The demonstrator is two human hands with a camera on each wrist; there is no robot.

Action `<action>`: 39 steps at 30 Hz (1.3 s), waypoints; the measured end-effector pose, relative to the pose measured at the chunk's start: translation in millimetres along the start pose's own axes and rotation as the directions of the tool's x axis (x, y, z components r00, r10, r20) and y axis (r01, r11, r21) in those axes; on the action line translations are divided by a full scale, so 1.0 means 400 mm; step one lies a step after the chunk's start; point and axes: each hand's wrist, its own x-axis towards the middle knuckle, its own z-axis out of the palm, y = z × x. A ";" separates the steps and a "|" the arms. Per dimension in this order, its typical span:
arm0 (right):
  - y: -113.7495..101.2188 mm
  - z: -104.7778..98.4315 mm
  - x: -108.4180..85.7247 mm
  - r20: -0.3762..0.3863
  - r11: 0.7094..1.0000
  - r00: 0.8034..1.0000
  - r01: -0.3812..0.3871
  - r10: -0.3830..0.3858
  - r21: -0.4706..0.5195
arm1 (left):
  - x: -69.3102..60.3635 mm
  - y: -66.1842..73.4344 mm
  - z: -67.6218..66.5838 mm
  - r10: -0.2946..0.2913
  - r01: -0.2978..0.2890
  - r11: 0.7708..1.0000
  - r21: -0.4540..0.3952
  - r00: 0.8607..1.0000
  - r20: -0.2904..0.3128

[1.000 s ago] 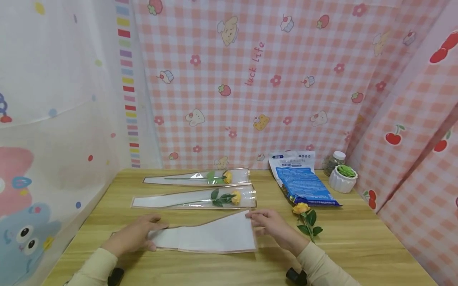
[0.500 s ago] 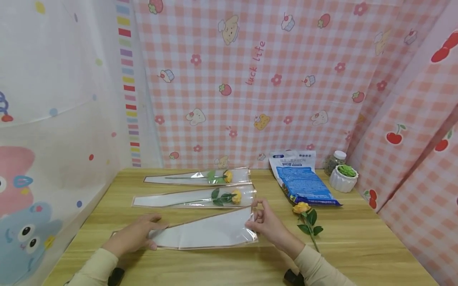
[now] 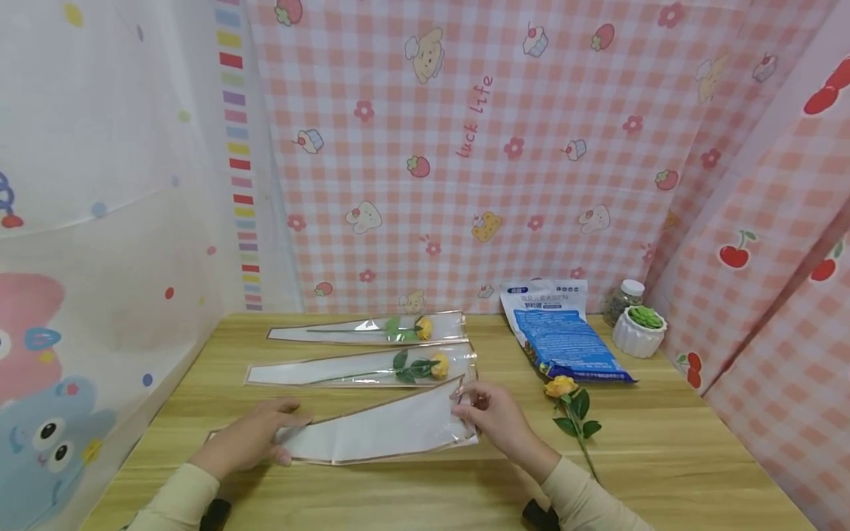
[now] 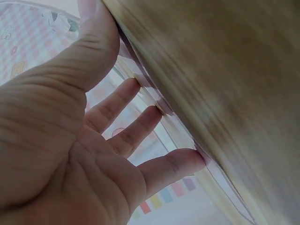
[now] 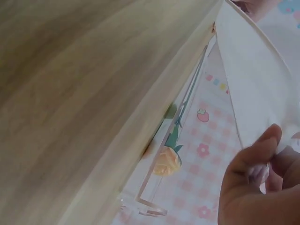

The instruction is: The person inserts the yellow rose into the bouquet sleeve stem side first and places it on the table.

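A white flower sleeve (image 3: 378, 431) with a brown border and a clear front lies nearest to me on the table. My left hand (image 3: 255, 435) rests on its narrow left end; in the left wrist view the fingers (image 4: 171, 166) are spread, tips touching the sleeve and table. My right hand (image 3: 498, 420) pinches the wide right end between thumb and fingers. That end is raised and bent, as the right wrist view also shows of the sleeve (image 5: 255, 70). A loose yellow rose (image 3: 561, 386) with green leaves lies to the right of my right hand.
Two sleeves each holding a yellow rose, a nearer one (image 3: 279, 373) and a farther one (image 3: 285, 335), lie behind. A blue and white bag (image 3: 561, 335), a lidded jar (image 3: 619, 302) and a white potted succulent (image 3: 639, 338) stand at the back right.
My right hand has gone from touching the sleeve's upper right corner to pinching its wide end, which has lifted and bent. My left hand has stayed put.
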 end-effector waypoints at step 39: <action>-0.080 0.036 0.009 0.153 0.992 0.983 -0.082 0.097 -0.100 | 0.139 0.314 -0.003 0.438 -0.379 0.894 0.240 0.852 -0.288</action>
